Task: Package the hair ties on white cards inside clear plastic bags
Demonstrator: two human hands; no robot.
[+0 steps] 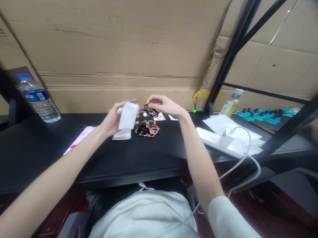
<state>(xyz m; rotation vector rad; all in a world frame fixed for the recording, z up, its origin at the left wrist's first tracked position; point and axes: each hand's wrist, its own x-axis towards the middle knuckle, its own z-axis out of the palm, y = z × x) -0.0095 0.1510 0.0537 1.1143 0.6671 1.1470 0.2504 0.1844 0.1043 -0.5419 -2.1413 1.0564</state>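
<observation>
My left hand [113,118] is closed round a small white packet [128,115], held up above the black table. Just to its right, my right hand [160,104] pinches a dark beaded bracelet [152,111], which hangs from the fingertips. On the table below lies a pile of bracelets [147,128] in mixed colours. A stack of white packets [122,134] rests left of that pile, partly under my left hand. Behind the pile, a white card with red print [160,117] lies flat.
A water bottle [42,101] leans at the left, and a pink phone [79,139] lies nearer. At the right are a power strip [210,136] with a cable, papers [230,126] and a drink bottle [231,102]. Cardboard stands behind; another person's hand shows far right.
</observation>
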